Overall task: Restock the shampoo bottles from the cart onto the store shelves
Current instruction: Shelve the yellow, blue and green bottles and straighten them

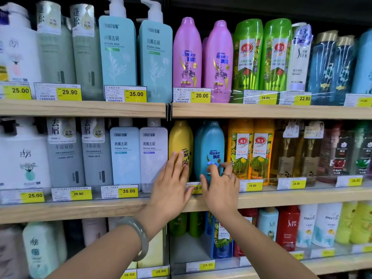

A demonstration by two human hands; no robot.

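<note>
A yellow Rejoice shampoo bottle and a blue Rejoice shampoo bottle stand side by side on the middle shelf. My left hand lies flat with its fingers spread against the lower front of the yellow bottle. My right hand has its fingertips on the lower front of the blue bottle, without wrapping around it. A pale bangle sits on my left wrist and a thin ring on my right hand. The cart is out of view.
The top shelf holds teal pump bottles, pink Rejoice bottles and green bottles. Orange bottles stand right of the blue one, white bottles left of the yellow. Yellow price tags line the shelf edges. More bottles fill the bottom shelf.
</note>
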